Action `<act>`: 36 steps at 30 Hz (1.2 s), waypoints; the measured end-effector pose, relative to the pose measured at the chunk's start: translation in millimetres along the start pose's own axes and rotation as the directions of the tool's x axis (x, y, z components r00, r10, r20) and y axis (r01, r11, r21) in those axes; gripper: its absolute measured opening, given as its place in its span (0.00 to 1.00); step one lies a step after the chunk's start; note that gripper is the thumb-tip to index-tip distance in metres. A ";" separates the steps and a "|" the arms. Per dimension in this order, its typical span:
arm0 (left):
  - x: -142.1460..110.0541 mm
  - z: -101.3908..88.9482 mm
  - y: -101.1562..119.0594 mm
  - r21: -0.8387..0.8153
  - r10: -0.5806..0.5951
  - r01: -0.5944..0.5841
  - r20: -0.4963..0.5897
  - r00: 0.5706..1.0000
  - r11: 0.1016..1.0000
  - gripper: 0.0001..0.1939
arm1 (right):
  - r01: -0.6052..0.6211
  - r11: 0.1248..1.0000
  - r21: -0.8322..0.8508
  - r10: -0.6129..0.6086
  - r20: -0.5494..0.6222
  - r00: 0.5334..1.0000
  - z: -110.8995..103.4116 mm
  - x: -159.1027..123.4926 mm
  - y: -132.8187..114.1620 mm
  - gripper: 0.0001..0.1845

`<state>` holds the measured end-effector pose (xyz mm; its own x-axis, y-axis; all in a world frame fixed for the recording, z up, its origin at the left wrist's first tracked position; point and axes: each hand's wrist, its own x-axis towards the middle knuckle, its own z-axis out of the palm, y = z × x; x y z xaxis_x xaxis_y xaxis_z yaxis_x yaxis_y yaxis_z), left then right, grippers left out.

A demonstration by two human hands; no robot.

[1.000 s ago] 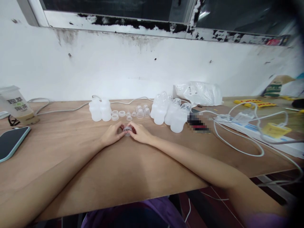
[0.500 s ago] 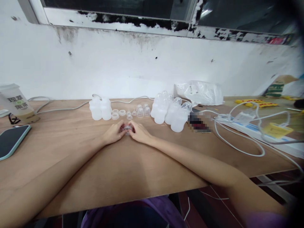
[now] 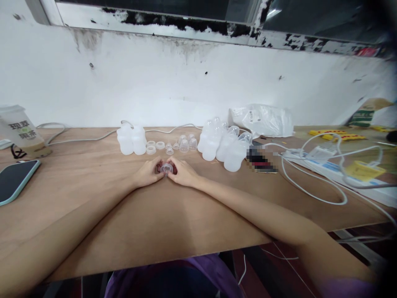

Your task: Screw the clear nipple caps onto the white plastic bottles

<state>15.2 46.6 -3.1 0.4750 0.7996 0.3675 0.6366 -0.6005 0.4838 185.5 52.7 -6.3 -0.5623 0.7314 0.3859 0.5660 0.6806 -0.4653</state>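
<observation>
Both my hands meet at the middle of the wooden table [image 3: 173,215] around one small clear plastic cap [image 3: 166,168]. My left hand [image 3: 148,173] pinches it from the left and my right hand [image 3: 183,173] from the right, with the fingers of both curled. Just behind them lie white rings [image 3: 151,150] and small clear domes [image 3: 184,146]. Two white bottles [image 3: 131,140] stand at the back left of these parts. A cluster of capped white bottles [image 3: 221,145] stands at the back right.
A phone [image 3: 14,180] and a drink cup [image 3: 18,131] sit at the far left. A plastic bag [image 3: 262,120] lies against the wall. White cables [image 3: 313,178] and a power strip [image 3: 338,176] cover the right side, with yellow parts [image 3: 333,134] behind.
My hands stay together on the cap, and the fingers have shifted slightly around it. The view has tilted a little.
</observation>
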 end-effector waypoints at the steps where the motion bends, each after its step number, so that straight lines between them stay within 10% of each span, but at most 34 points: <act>1: 0.3 0.4 0.3 0.002 -0.002 0.002 -0.004 1.000 1.000 0.07 | 0.003 1.000 -0.005 -0.003 -0.003 1.000 0.2 -0.1 0.3 0.11; 36: 5.2 1.9 -2.8 0.082 -0.034 0.041 -0.081 0.996 0.996 0.08 | -0.060 0.992 0.109 0.075 -0.137 0.988 2.4 3.6 -2.3 0.10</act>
<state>17.1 52.4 -4.1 0.4025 0.8166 0.4137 0.7031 -0.5652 0.4316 180.7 53.7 -5.7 -0.4299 0.7794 0.4557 0.5296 0.6265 -0.5719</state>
